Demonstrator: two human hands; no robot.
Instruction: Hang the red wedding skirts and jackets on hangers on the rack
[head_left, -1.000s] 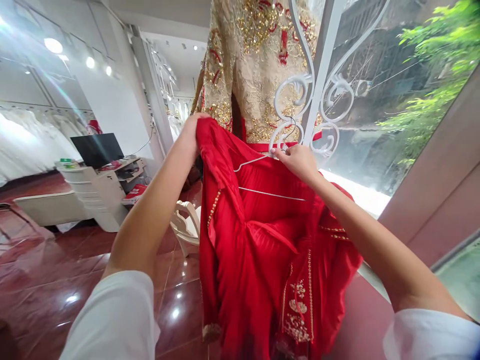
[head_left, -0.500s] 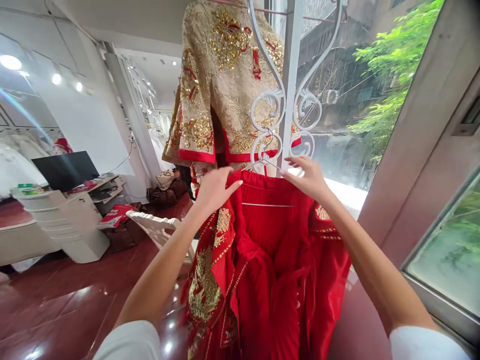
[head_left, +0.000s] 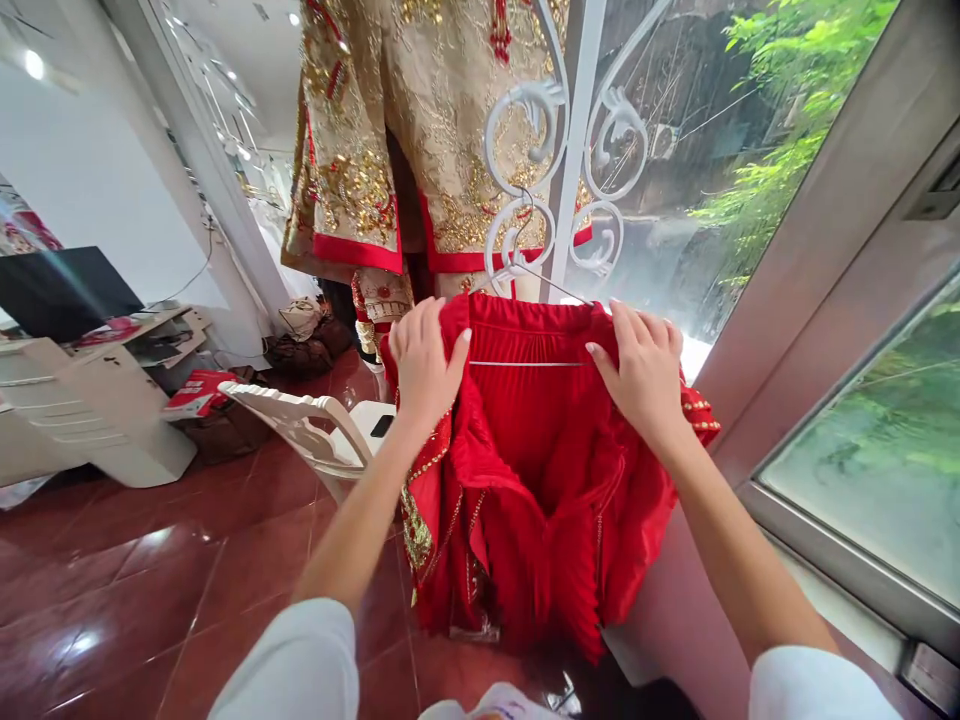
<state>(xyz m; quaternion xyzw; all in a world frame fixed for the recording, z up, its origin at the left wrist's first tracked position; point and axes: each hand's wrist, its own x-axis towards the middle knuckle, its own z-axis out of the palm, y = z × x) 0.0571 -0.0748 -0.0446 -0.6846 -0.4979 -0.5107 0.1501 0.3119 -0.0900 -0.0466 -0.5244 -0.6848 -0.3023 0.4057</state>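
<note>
A red skirt [head_left: 525,430] with a gathered waistband and gold-beaded edges hangs open in front of me on a thin wire hanger [head_left: 553,284]. The hanger's hook is at the curls of the white scrolled rack [head_left: 525,110]. My left hand [head_left: 429,360] is closed around the left end of the waistband, thumb on the near side. At the opposite end my right hand [head_left: 643,370] grips the waistband the same way. Behind the skirt hangs a cream and gold embroidered jacket [head_left: 457,150] with red trim.
A white chair [head_left: 300,425] stands left of the skirt, with a dark phone [head_left: 382,426] on its seat. Farther left are a white desk [head_left: 82,400], a monitor [head_left: 67,292] and bags [head_left: 311,340]. A framed window [head_left: 862,400] borders the right side.
My right hand has moved from the hanger's wire down onto the waistband's right end. Both hands now grip the skirt, its lower part appears lifted toward me, and my view has tipped downward.
</note>
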